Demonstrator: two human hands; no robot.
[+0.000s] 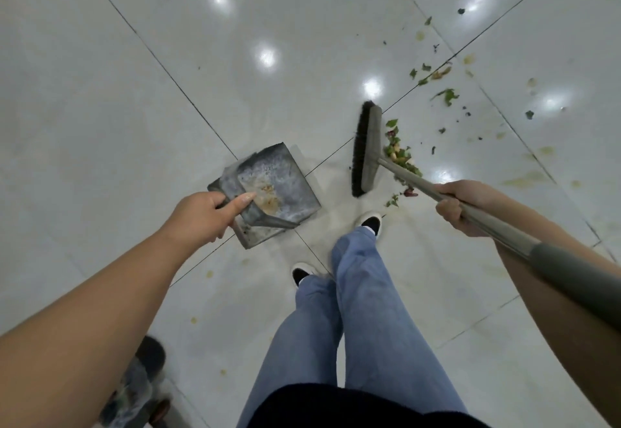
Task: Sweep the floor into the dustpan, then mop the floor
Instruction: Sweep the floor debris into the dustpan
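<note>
Broom [366, 148] handle cut off — debris [400, 155] half-hidden

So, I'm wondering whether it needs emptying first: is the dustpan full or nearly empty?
Nearly empty: the dustpan holds only a thin yellowish smear and crumbs; most scraps lie on the floor.

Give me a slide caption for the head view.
Left hand holds dustpan; right hand grips broom beside vegetable scraps.

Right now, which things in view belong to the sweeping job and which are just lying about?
In the job: dustpan, broom, food scraps, left hand, right hand, floor.
Lying about: blurry dark thing at bottom left, too blurred to name.
</note>
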